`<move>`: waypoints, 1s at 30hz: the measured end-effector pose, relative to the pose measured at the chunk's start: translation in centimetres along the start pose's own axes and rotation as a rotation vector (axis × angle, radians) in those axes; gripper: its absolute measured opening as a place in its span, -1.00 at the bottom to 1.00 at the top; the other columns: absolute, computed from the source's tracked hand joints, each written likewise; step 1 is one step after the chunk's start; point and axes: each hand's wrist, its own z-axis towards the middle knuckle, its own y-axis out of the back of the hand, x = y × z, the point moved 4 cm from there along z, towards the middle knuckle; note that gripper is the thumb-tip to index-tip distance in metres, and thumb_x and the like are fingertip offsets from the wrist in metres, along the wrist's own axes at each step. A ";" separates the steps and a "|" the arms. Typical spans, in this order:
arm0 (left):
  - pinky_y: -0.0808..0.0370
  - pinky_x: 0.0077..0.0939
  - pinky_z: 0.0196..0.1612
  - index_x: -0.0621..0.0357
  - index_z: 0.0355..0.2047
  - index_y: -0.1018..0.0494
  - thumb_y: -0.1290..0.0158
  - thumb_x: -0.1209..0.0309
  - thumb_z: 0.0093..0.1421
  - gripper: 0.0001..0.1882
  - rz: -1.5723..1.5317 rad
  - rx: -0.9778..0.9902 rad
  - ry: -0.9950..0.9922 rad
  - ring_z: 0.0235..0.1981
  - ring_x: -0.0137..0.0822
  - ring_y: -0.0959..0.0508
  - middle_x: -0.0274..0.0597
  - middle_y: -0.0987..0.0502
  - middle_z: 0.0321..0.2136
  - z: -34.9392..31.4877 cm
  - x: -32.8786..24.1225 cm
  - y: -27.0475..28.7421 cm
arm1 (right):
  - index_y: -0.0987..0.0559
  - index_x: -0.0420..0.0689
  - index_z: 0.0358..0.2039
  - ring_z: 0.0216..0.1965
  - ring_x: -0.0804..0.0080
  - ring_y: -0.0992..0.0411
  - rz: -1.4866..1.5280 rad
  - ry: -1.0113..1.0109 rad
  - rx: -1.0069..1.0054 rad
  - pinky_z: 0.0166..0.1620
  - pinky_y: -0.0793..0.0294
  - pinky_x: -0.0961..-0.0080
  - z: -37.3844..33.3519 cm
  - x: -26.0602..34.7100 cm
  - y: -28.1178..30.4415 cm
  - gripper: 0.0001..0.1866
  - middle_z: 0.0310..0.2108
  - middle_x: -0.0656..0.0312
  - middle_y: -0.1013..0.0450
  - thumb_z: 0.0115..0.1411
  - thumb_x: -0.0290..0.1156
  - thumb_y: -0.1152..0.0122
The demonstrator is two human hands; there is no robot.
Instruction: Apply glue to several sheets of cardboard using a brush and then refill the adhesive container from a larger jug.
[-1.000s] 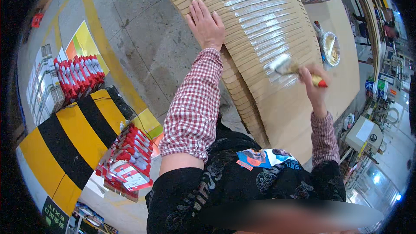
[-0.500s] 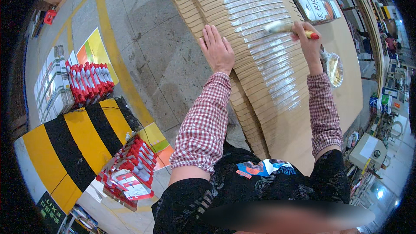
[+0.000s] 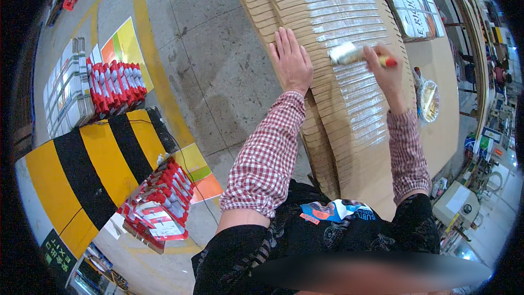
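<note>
The left hand is lying flat with its fingers spread, palm pressing down on the left edge of a fanned stack of brown cardboard sheets that is resting on the table. The right hand is curled tight around the orange handle of a paintbrush, pinching it in a closed fist, with the pale bristle head pointing left and touching the stack just beside the left hand's fingertips. A glossy wet band is running down the overlapped edges of the sheets, from the far end of the stack past the brush and on toward the person. Both forearms are wearing red-and-white checked sleeve covers over dark clothing.

To the right of the stack, a round container wrapped in clear plastic is sitting on the table. At the far end, a printed white sheet is lying on another pile. On the grey concrete floor to the left, a yellow-and-black striped pillar is standing, with bundles of red-and-white flat cartons near its base and more red ones farther off beside a stack of pale printed cartons
</note>
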 end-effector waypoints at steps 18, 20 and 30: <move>0.21 -0.14 0.28 0.30 0.20 -0.03 0.27 0.27 0.21 -0.42 0.006 -0.021 -0.038 0.28 -0.11 0.04 0.02 0.00 0.25 0.1 -0.5 -0.1 | -0.47 -0.22 -0.62 -0.69 0.71 -0.29 -0.009 -0.313 -0.117 -0.59 -0.24 0.72 -0.5 -1.8 8.0 -0.69 -0.69 0.38 -0.37 0.14 -0.27 -0.17; 0.21 -0.14 0.28 0.30 0.19 -0.05 0.26 0.27 0.21 -0.43 -0.018 -0.041 -0.028 0.28 -0.11 0.03 0.02 -0.01 0.25 0.1 -0.5 -0.8 | -0.50 -0.21 -0.58 -0.69 0.70 -0.30 0.112 -0.183 -0.226 -0.60 -0.24 0.73 4.0 -4.3 7.9 -0.72 -0.68 0.37 -0.38 0.13 -0.26 -0.18; 0.21 -0.16 0.29 0.32 0.21 0.02 0.32 0.23 0.24 -0.40 -0.029 0.016 -0.003 0.29 -0.08 0.06 0.06 0.01 0.24 0.6 0.2 0.1 | -0.52 -0.20 -0.58 -0.75 0.69 -0.27 -0.005 -0.457 -0.219 -0.68 -0.20 0.75 -12.6 -7.7 14.9 -0.74 -0.69 0.36 -0.38 0.14 -0.29 -0.15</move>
